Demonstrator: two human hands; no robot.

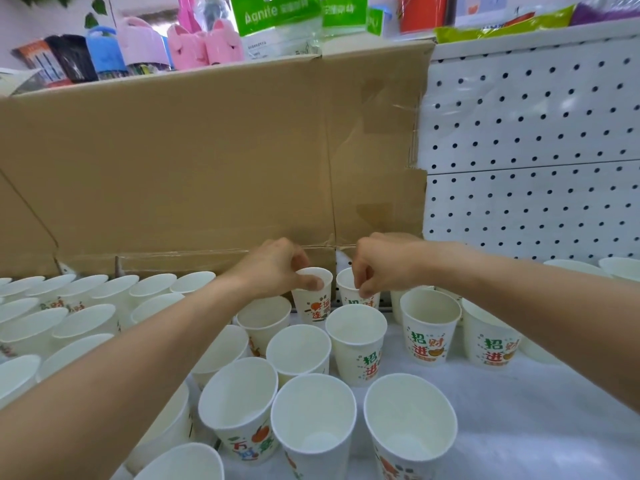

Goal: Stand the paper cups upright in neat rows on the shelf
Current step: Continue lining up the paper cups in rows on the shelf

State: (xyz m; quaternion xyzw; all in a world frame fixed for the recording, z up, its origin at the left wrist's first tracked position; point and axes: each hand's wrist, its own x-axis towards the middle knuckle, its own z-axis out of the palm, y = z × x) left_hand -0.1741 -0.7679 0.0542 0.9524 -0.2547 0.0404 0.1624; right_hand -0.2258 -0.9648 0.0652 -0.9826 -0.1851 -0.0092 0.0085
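Well along, judging by layout: many cups (pixel 356 337) upright on shelf (pixel 519 427); lower-left rows tight, centre loose. Left hand (pixel 273 271) pinches rim of back cup (pixel 315 306), mid-frame; right hand (pixel 377 268) pinches neighbour cup (pixel 346 289). Remaining: align centre, fill lower right.

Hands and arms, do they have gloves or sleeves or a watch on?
No. The left hand and right hand are bare, with no gloves and no rings that show. The left forearm and right forearm are bare too: no sleeve, watch or bracelet shows in this view.
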